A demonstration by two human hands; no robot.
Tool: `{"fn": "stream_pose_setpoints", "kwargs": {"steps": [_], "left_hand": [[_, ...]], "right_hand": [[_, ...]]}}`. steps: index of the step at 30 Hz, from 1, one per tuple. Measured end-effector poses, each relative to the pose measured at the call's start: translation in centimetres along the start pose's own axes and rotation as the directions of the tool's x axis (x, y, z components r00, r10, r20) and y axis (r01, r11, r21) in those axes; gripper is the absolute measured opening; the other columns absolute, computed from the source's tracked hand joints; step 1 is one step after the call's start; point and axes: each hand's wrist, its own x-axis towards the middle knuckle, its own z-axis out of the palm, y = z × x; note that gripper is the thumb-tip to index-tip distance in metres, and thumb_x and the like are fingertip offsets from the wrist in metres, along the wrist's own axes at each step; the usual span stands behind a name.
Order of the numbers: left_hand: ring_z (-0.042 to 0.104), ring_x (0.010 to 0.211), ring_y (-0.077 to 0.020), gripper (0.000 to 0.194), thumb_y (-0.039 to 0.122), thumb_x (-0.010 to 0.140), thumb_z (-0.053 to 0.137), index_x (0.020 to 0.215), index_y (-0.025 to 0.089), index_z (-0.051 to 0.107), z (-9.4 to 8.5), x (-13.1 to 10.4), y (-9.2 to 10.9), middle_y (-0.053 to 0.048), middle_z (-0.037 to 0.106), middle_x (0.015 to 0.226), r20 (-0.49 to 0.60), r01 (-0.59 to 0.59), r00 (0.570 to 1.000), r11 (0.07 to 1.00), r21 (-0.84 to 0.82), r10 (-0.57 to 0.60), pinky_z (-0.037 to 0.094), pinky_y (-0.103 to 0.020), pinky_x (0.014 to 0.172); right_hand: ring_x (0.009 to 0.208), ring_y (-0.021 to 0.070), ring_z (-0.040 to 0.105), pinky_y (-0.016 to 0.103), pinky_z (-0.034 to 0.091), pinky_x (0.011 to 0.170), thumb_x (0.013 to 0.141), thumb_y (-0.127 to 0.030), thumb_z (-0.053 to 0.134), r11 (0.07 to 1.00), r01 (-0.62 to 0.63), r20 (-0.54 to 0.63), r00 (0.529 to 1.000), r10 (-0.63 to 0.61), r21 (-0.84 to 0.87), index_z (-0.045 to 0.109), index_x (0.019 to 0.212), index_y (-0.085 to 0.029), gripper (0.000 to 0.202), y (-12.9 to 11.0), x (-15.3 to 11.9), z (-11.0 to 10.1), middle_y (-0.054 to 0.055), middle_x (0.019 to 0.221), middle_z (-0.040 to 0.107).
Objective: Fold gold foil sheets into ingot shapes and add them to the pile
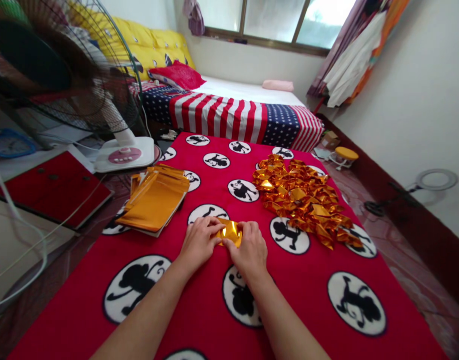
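Note:
A piece of shiny gold foil paper (230,231) lies low over the red cloth, between my two hands. My left hand (202,239) pinches its left end, fingers curled and thumb in front. At the right end, my right hand (251,245) grips it the same way. The paper's middle bulges and catches the light; its ends are hidden under my fingers. To the left of my hands lies a stack of flat gold foil sheets (154,197). A heap of folded gold foil pieces (297,192) spreads over the cloth on the right.
The red cloth (289,290) with monkey prints covers the surface in front of me. An electric fan (126,152) stands at the left beside a red board (51,185). Beyond are a bed (233,117), a yellow-topped stool (345,153) and a ring-shaped stand (437,180).

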Motion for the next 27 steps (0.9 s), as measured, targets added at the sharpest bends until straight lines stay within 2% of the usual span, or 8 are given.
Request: {"fn": "stream_pose_setpoints", "kwargs": {"steps": [6,11,14,17,20,22,24,27], "left_hand": [[0.055,0.108,-0.0234,0.041,0.013,0.078,0.064,0.114,0.032,0.070,-0.3,0.3,-0.8,-0.002,0.064,0.118,0.049,-0.025,0.998,0.999,-0.030,0.027,0.043,-0.040,0.095],[0.055,0.108,-0.0228,0.043,0.013,0.076,0.065,0.115,0.032,0.070,-0.5,0.5,-1.2,-0.002,0.065,0.118,0.080,-0.055,0.995,0.997,-0.052,0.059,0.042,-0.039,0.097],[0.056,0.106,-0.0235,0.034,0.019,0.079,0.063,0.111,0.030,0.072,-0.5,0.5,-0.6,-0.003,0.065,0.115,0.047,-0.023,0.999,0.999,-0.031,0.024,0.043,-0.039,0.095],[0.056,0.103,-0.0254,0.030,0.029,0.077,0.068,0.107,0.030,0.073,-0.1,0.2,0.8,-0.004,0.066,0.110,-0.035,0.047,0.998,0.999,0.027,-0.046,0.043,-0.041,0.090],[0.054,0.104,-0.0291,0.043,0.046,0.065,0.078,0.105,0.029,0.071,0.3,0.0,2.1,-0.005,0.065,0.110,-0.090,0.098,0.992,0.992,0.075,-0.091,0.043,-0.043,0.088],[0.053,0.105,-0.0301,0.049,0.049,0.062,0.080,0.105,0.029,0.070,0.4,-0.1,2.4,-0.005,0.064,0.111,-0.106,0.121,0.988,0.989,0.084,-0.112,0.043,-0.044,0.088],[0.054,0.106,-0.0295,0.044,0.043,0.066,0.079,0.106,0.028,0.070,0.3,0.0,2.1,-0.005,0.064,0.112,-0.090,0.123,0.989,0.990,0.071,-0.117,0.043,-0.043,0.089],[0.056,0.106,-0.0257,0.036,0.026,0.072,0.074,0.108,0.029,0.070,-0.1,0.5,0.5,-0.003,0.064,0.113,0.017,0.071,0.997,0.997,-0.017,-0.071,0.044,-0.041,0.093]], "right_hand": [[0.100,0.0219,0.058,0.031,0.046,0.078,0.079,-0.027,0.067,0.990,0.024,0.094,0.995,-0.037,0.141,0.057,0.116,-0.023,0.038,1.5,0.1,-0.7,0.006,0.112,0.056],[0.095,0.0178,0.059,0.027,0.047,0.074,0.078,-0.015,0.063,0.970,0.053,0.168,0.981,-0.094,0.237,0.058,0.119,-0.028,0.044,2.8,0.4,-1.3,0.003,0.112,0.056],[0.094,0.0179,0.059,0.027,0.048,0.074,0.078,-0.014,0.062,0.972,0.044,0.173,0.981,-0.086,0.232,0.059,0.120,-0.027,0.044,2.8,0.5,-1.3,0.003,0.113,0.056],[0.095,0.0186,0.058,0.027,0.048,0.075,0.077,-0.015,0.064,0.977,0.027,0.157,0.986,-0.062,0.214,0.059,0.118,-0.027,0.043,2.4,0.5,-1.1,0.003,0.113,0.056],[0.095,0.0188,0.058,0.027,0.047,0.075,0.076,-0.014,0.064,0.978,0.014,0.149,0.988,-0.046,0.207,0.059,0.116,-0.026,0.042,2.2,0.5,-1.0,0.004,0.112,0.056],[0.095,0.0187,0.058,0.027,0.047,0.075,0.076,-0.014,0.063,0.977,0.011,0.148,0.988,-0.043,0.213,0.059,0.117,-0.026,0.042,2.3,0.4,-0.9,0.004,0.112,0.056],[0.096,0.0186,0.058,0.027,0.047,0.075,0.076,-0.015,0.063,0.975,0.011,0.155,0.987,-0.046,0.222,0.059,0.117,-0.027,0.043,2.5,0.4,-0.9,0.003,0.112,0.056],[0.097,0.0184,0.058,0.027,0.046,0.075,0.076,-0.017,0.064,0.973,0.011,0.180,0.982,-0.053,0.231,0.058,0.118,-0.027,0.044,2.7,0.5,-1.0,0.002,0.112,0.056]]}}
